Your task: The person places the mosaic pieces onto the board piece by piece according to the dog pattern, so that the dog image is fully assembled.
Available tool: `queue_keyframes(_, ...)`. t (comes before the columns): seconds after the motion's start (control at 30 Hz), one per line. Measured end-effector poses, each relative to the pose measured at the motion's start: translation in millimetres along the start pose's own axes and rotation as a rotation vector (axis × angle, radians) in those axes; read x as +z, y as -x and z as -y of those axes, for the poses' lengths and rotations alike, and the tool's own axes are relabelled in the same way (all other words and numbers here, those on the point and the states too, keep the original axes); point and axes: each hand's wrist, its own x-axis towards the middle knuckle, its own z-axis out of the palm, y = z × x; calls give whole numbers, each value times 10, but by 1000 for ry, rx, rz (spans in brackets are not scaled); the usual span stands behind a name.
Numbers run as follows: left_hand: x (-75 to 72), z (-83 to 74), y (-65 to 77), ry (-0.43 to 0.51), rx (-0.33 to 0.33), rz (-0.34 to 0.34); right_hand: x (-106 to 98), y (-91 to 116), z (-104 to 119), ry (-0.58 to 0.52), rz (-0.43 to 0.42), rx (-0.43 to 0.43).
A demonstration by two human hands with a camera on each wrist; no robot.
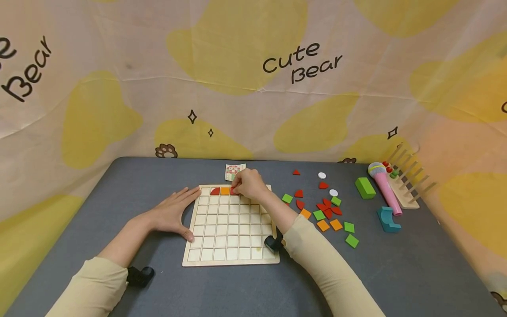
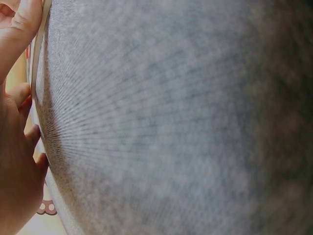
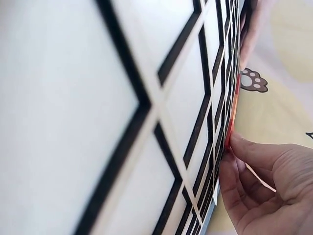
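Pinching a red piece (image 3: 229, 131) between thumb and fingertips, the person's right hand (image 1: 250, 184) is at the far row of the wooden grid board (image 1: 233, 230). The left hand (image 1: 172, 213) is spread along the board's left side, fingertips by the far corner and thumb on the edge nearer the body. The board thus lies between the two hands, most of its cells bare. Just left of the right fingertips sits an orange square (image 1: 225, 190), and beyond it, toward the left fingertips, a red curved tile (image 1: 215, 191). A small pattern card (image 1: 233, 169) lies just past the right hand, partly covered by it.

Whether the pinched piece is fully down in its cell cannot be told, since the fingers cover it. If it is tilted or turned the wrong way, it could catch on the raised grid lines, and a hard push might nudge the orange square beside it. Should the left hand press unevenly or lift, the board could slide on the tabletop (image 1: 79, 246). The right forearm passes close to loose orange tiles (image 1: 305, 214) and green tiles (image 1: 319, 215), so a low sweep of the sleeve could scatter them. The black wrist camera (image 1: 273, 243) hangs over the board's right edge and might snag there.
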Motion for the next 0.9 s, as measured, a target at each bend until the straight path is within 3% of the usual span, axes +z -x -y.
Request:
queue_keyframes(0.2, 8, 15, -3, -3, 6, -1, -135, -19, -78, 14, -50, -26)
queue_keyframes(0.43, 1, 31, -9, -7, 3, 1, -497, 22, -401, 12, -89, 6)
queue_keyframes(0.73, -10, 17, -2, -6, -1, 6, -913, 229, -858, 19, -18, 19)
queue_keyframes(0.9, -9, 11, -1, -3, 1, 6, -1036, 327, -1034, 38, 74, 46)
